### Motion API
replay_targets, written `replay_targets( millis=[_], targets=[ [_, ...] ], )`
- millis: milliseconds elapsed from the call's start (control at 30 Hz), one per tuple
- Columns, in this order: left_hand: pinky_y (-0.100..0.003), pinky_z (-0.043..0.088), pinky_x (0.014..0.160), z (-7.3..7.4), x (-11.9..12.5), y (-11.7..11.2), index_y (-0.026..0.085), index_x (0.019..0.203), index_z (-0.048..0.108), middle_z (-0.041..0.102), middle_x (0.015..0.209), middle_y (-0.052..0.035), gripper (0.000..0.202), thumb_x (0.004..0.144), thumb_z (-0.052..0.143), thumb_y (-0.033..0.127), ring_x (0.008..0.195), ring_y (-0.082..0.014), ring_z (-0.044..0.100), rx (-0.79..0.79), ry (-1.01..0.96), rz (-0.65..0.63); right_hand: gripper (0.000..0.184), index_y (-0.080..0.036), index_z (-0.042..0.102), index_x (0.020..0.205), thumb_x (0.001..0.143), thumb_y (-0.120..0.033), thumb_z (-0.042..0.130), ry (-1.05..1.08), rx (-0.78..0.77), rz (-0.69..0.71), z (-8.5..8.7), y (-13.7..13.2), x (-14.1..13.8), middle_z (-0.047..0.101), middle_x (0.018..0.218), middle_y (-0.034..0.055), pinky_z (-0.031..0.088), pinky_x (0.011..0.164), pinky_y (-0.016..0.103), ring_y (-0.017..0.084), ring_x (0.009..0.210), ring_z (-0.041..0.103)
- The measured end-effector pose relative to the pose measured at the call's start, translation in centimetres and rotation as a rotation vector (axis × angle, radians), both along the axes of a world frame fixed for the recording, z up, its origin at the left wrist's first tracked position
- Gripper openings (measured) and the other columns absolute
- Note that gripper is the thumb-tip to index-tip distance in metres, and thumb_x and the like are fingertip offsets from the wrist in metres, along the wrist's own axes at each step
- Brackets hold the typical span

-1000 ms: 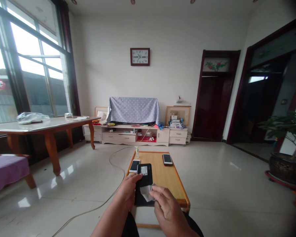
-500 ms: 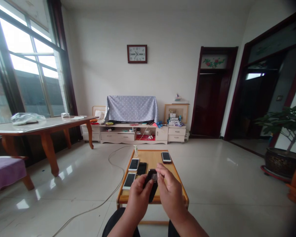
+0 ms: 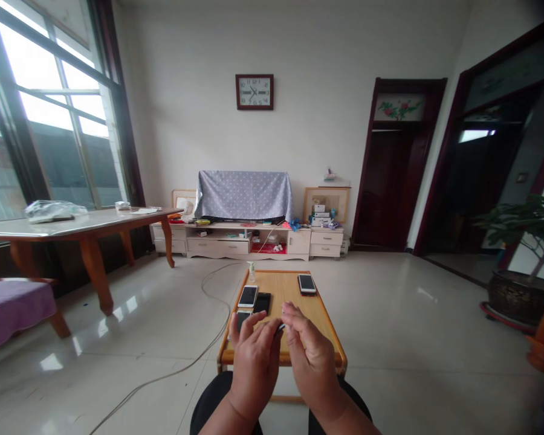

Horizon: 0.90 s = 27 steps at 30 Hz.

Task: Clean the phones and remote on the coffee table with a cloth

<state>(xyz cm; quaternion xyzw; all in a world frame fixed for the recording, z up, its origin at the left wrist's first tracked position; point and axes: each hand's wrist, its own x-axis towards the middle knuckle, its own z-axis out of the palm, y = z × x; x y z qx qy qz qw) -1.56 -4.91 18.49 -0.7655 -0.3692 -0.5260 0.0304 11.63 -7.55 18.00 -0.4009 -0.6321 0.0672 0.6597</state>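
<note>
Both my hands are raised over the near end of a small wooden table (image 3: 299,302). My left hand (image 3: 255,359) and my right hand (image 3: 309,352) are closed together on a small dark object (image 3: 280,328), mostly hidden by the fingers. On the table lie a white phone (image 3: 247,295), a black phone (image 3: 262,302), a third phone (image 3: 242,319) partly behind my left fingers, and a phone (image 3: 307,283) at the far right. A small bottle (image 3: 251,270) stands at the far edge.
A cable (image 3: 176,371) runs over the tiled floor at the left. A long wooden table (image 3: 72,226) and a purple-covered seat (image 3: 13,305) stand at the left. A TV cabinet (image 3: 249,238) is at the back wall, a potted plant (image 3: 528,254) at the right.
A second ago my left hand held a black phone while my right wiped it with a cloth. Both hands then rose and closed together, and the dark thing is now almost hidden.
</note>
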Motion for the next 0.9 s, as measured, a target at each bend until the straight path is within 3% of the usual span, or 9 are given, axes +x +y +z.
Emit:
replay_targets(
  millis=[133,267,333,500,600,767,900],
  targets=[
    [-0.055,0.006,0.123,0.0,-0.6,-0.2,0.031,0.112,0.07,0.079,0.098,0.0018,0.025,0.095,0.056,0.019,0.113,-0.0241,0.064,0.116,0.041,0.069,0.028,-0.024,0.072,0.117,0.098,-0.04,0.059,0.212,-0.175,0.037,0.5,0.0,0.9,0.07,0.129,0.0102,0.053,0.106,0.046,0.027,0.122,0.065],
    [-0.053,0.006,0.124,-0.6,-1.0,0.0,0.031,0.112,0.071,0.079,0.101,0.002,0.026,0.095,0.056,0.017,0.113,-0.0235,0.064,0.184,0.065,0.082,0.033,-0.021,0.07,0.114,0.094,-0.047,0.065,0.426,-0.25,-0.003,1.3,-0.8,1.6,0.074,0.112,0.011,0.061,0.081,0.037,0.025,0.098,0.071],
    [-0.052,0.007,0.125,-0.8,-0.9,0.0,0.03,0.112,0.071,0.079,0.102,0.0017,0.026,0.095,0.056,0.017,0.112,-0.0233,0.064,0.2,0.058,0.081,0.03,-0.021,0.069,0.111,0.093,-0.046,0.066,0.422,-0.242,0.014,1.5,-1.4,1.3,0.074,0.107,0.0102,0.06,0.074,0.034,0.022,0.089,0.07],
    [-0.05,0.01,0.125,-0.8,-0.6,-0.3,0.031,0.111,0.071,0.079,0.106,0.0017,0.026,0.094,0.058,0.017,0.11,-0.0225,0.065,0.247,0.047,0.058,0.023,-0.022,0.071,0.098,0.092,-0.044,0.067,0.234,-0.153,-0.033,1.3,-1.0,0.8,0.069,0.11,0.01,0.056,0.082,0.035,0.023,0.099,0.066],
    [-0.05,0.011,0.124,-0.6,-0.7,-0.4,0.031,0.109,0.071,0.079,0.106,0.0026,0.025,0.093,0.058,0.016,0.11,-0.0221,0.065,0.271,0.042,0.045,0.032,-0.02,0.07,0.095,0.089,-0.051,0.069,0.356,-0.249,-0.042,0.9,0.0,1.3,0.069,0.094,0.0073,0.055,0.072,0.032,0.021,0.083,0.065],
    [-0.051,0.009,0.125,-0.5,-0.9,-0.1,0.031,0.109,0.071,0.079,0.107,0.0038,0.025,0.094,0.059,0.017,0.108,-0.0221,0.066,0.281,0.061,0.054,0.039,-0.02,0.066,0.09,0.084,-0.058,0.072,0.471,-0.439,0.188,0.7,-0.4,1.0,0.058,0.068,-0.0011,0.045,0.054,0.025,0.013,0.059,0.051],
    [-0.051,0.008,0.125,-0.4,-1.1,0.0,0.032,0.111,0.072,0.078,0.112,0.0041,0.028,0.093,0.059,0.015,0.111,-0.0218,0.066,0.311,0.107,0.048,0.045,-0.019,0.065,0.087,0.079,-0.063,0.074,0.442,-0.491,0.137,1.2,-0.6,1.7,0.055,0.065,-0.0023,0.041,0.051,0.024,0.012,0.057,0.047]
  ],
)
